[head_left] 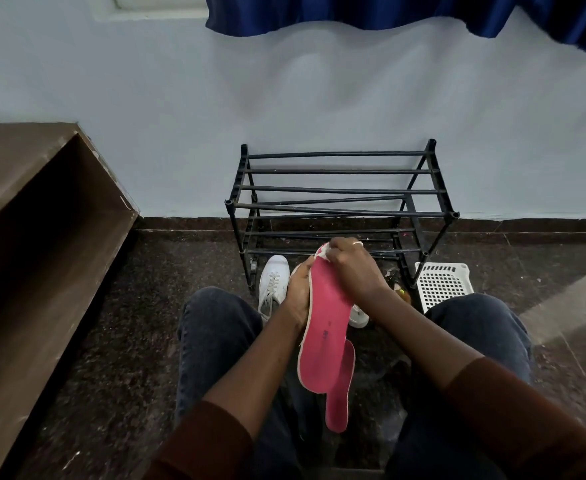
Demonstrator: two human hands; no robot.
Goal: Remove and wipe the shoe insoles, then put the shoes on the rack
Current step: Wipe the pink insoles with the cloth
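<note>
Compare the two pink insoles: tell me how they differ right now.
The upper insole is gripped by the left hand while the right hand presses a white cloth to its far end; the lower insole lies partly hidden beneath it, untouched by the cloth, jutting out nearer the person. Both are pink with pale edges.

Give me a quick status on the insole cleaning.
Left hand holds pink insoles. Right hand presses white cloth on top insole's far end. White shoe on floor; rack holds no shoes.
</note>
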